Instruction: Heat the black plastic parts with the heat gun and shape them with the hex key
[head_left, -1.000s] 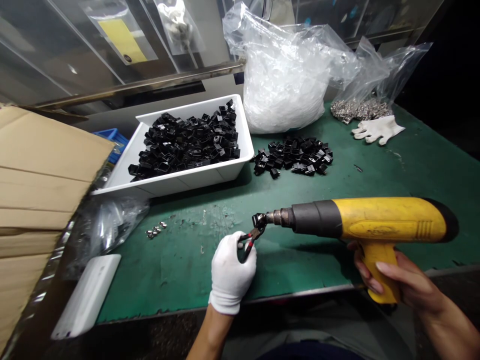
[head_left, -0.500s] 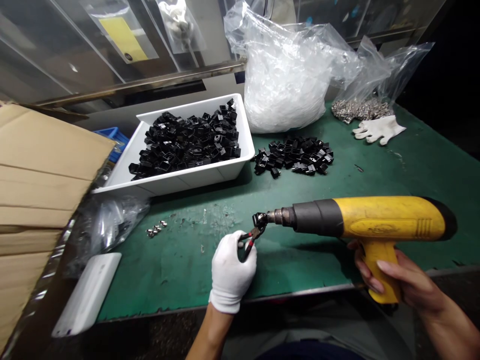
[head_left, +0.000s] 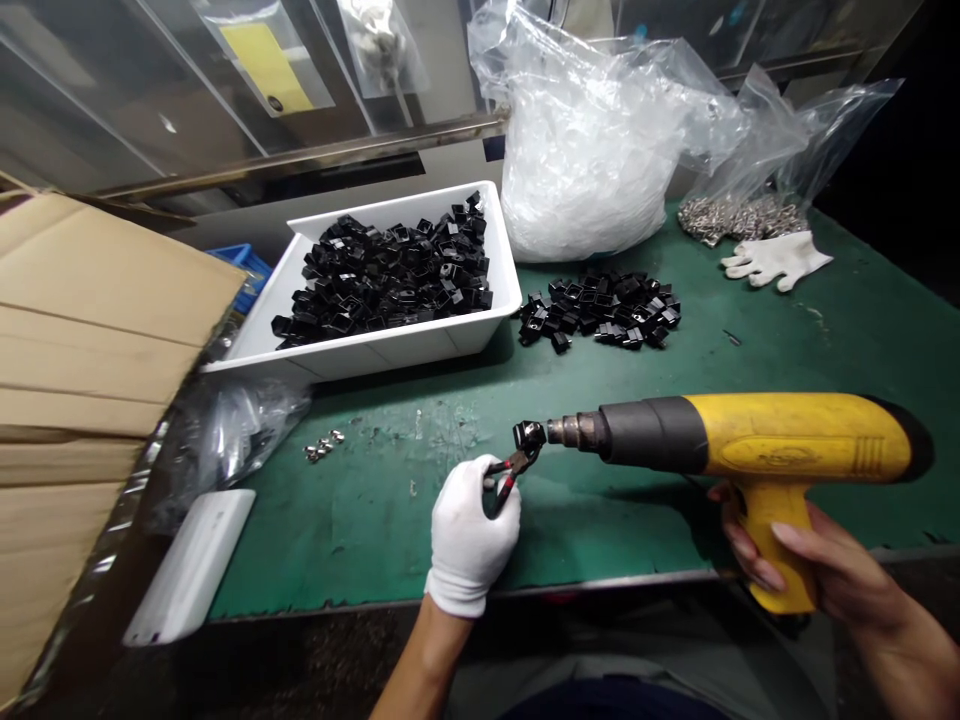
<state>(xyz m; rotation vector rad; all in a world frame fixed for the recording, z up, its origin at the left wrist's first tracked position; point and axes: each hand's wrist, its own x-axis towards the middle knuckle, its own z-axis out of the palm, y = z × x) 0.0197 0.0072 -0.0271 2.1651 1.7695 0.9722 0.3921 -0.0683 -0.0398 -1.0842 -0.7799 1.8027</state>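
My left hand point(head_left: 474, 530), in a white glove, is closed around small pliers point(head_left: 517, 463) with red and black handles. The pliers' jaws grip a small black plastic part point(head_left: 529, 434) with a shiny metal piece on it. My bare right hand point(head_left: 806, 560) holds the grip of a yellow and black heat gun point(head_left: 795, 435). Its metal nozzle points left, with a small gap between its tip and the black part. Behind them a pile of black parts point(head_left: 600, 308) lies on the green table point(head_left: 420, 540).
A white bin point(head_left: 397, 345) of black parts stands at the back left, beside a large clear bag point(head_left: 585, 160). Small metal pieces point(head_left: 324, 446), a white case point(head_left: 191, 565) and cardboard point(head_left: 90, 360) are at left; a loose glove point(head_left: 780, 258) lies back right.
A small gap has opened between the nozzle and the black part, where they were touching or nearly so. The whole view has shifted slightly. Both hands keep their holds.
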